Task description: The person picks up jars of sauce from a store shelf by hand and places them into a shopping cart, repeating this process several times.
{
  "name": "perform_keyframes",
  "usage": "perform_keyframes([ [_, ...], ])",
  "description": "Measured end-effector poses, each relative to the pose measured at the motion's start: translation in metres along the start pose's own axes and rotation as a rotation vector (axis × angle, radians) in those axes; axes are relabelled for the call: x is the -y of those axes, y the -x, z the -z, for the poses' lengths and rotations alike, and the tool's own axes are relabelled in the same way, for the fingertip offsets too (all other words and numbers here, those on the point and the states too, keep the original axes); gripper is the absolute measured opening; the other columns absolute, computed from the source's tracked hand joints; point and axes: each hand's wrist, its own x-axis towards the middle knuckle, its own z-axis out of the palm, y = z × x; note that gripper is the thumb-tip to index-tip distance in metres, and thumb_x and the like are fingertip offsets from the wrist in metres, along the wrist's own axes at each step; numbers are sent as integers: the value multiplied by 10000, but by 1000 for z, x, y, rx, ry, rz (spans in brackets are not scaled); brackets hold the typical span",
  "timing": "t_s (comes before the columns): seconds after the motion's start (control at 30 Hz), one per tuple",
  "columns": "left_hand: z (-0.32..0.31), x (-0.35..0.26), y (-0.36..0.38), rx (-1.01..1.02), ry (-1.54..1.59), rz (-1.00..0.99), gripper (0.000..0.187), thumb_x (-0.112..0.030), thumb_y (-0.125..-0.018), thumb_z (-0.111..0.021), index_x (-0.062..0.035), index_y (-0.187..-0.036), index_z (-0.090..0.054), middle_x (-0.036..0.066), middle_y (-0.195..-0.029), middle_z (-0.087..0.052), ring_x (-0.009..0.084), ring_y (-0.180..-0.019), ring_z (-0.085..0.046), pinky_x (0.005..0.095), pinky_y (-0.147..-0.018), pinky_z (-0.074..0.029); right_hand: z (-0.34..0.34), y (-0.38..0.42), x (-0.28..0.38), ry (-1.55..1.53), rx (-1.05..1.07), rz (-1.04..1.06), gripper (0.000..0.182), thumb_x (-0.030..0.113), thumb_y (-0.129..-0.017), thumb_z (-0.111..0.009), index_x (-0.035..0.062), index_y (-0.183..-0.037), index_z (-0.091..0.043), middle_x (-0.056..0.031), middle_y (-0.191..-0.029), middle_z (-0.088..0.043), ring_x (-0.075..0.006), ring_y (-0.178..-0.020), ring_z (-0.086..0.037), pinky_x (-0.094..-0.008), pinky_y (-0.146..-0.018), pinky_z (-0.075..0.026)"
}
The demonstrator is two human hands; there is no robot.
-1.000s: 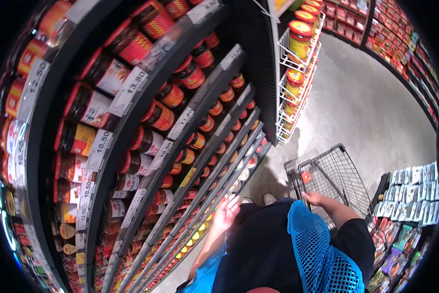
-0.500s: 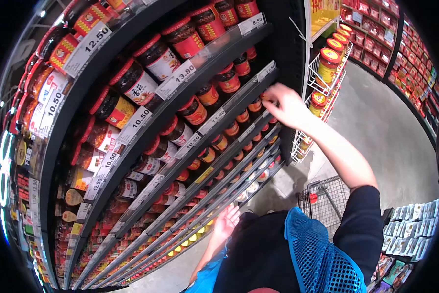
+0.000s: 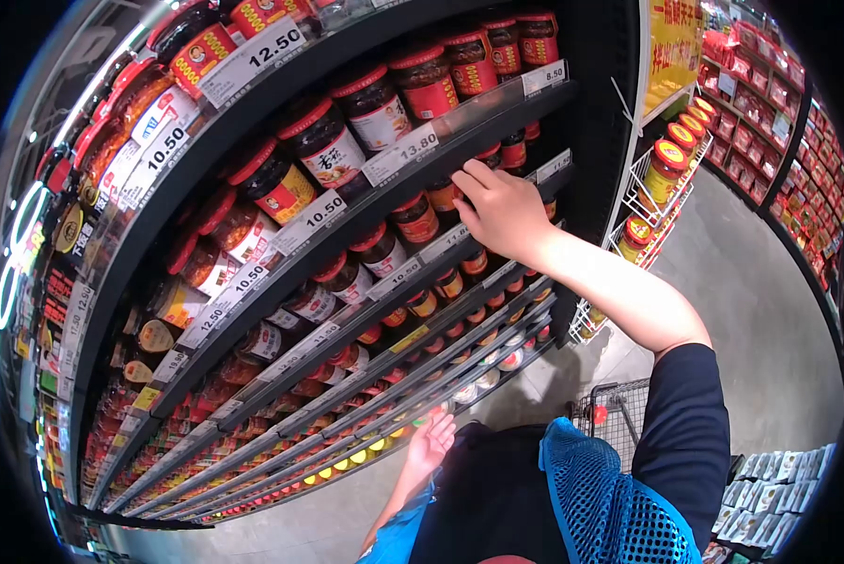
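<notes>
My right hand (image 3: 502,209) reaches into the shelf front on the right, over the row of jars below the 13.80 label. Its fingers are bent, with the thumb apart from them, and no held item shows. Just left of the fingertips stands a red-lidded jar with an orange-red label (image 3: 415,221); another orange-labelled jar (image 3: 444,199) is partly behind the fingers. My left hand (image 3: 431,439) hangs low in front of the bottom shelves, palm up, with its fingers loosely spread and nothing in it.
Price strips (image 3: 398,158) run along the shelf edges. A white wire rack (image 3: 643,202) holds yellow-labelled jars at the shelf end. Below my right arm stands a wire shopping cart (image 3: 619,414). Across the grey floor (image 3: 751,310) are more stocked shelves (image 3: 756,103).
My right hand has moved left along the shelf, from its right end to the orange-labelled jars. The view has shifted a little; my left hand stays low and open.
</notes>
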Motion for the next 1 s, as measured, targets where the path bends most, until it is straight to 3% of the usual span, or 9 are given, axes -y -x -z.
perform_keyframes([
  [0.2,1,2,1,4,-5,-7,334,-298,-1018,-459,-67,-1238,-557,113,-1247,-643,239,-1038,-645,374,-854,-525,-12,-5,-18,243,150,-106,337,267,-852,-650,89,-1134,-599,-174,-1059,-592,-312,-692,-665,-411,-590,-549],
  [0.33,0,6,-1,12,-14,11,330,-283,-1011,-465,-63,-1239,-558,114,-1250,-641,245,-1047,-640,377,-862,-520,-22,-13,-51,153,237,-59,338,294,-878,-631,100,-1153,-605,-242,-1056,-595,-373,-728,-668,-462,-614,-549],
  [0.43,4,11,-3,36,-23,35,338,-275,-1005,-473,-62,-1257,-547,113,-1256,-636,249,-1061,-632,378,-869,-516,-12,-23,-53,25,156,-25,303,281,-896,-606,87,-1129,-618,-236,-929,-628,-383,-750,-672,-488,-649,-544],
  [0.7,10,21,-8,27,-73,76,370,-286,-1002,-482,-62,-1294,-521,109,-1270,-624,250,-1090,-621,377,-892,-510,-13,-24,-63,29,381,-112,299,223,-904,-585,64,-1157,-582,-257,-1028,-630,-429,-823,-663,-511,-727,-546],
  [0.8,16,23,-10,8,-88,81,377,-297,-1004,-481,-67,-1300,-518,110,-1281,-616,251,-1100,-618,378,-897,-510,-10,-18,-59,-9,287,-130,296,196,-906,-586,16,-1140,-577,-265,-1078,-595,-436,-878,-637,-513,-764,-528],
  [0.9,31,27,-13,-11,-95,86,386,-306,-1005,-480,-71,-1309,-511,112,-1295,-608,251,-1105,-616,379,-898,-512,-8,-16,-57,-12,336,-189,345,208,-913,-593,9,-1188,-535,-276,-1184,-531,-441,-951,-616,-506,-798,-521],
  [1.0,33,31,-13,-34,-102,79,367,-301,-1008,-468,-73,-1289,-528,102,-1254,-632,248,-1072,-627,381,-883,-511,-16,-5,-61,-71,225,-229,393,240,-923,-600,11,-1232,-518,-270,-1237,-493,-454,-992,-597,-499,-824,-512],
])
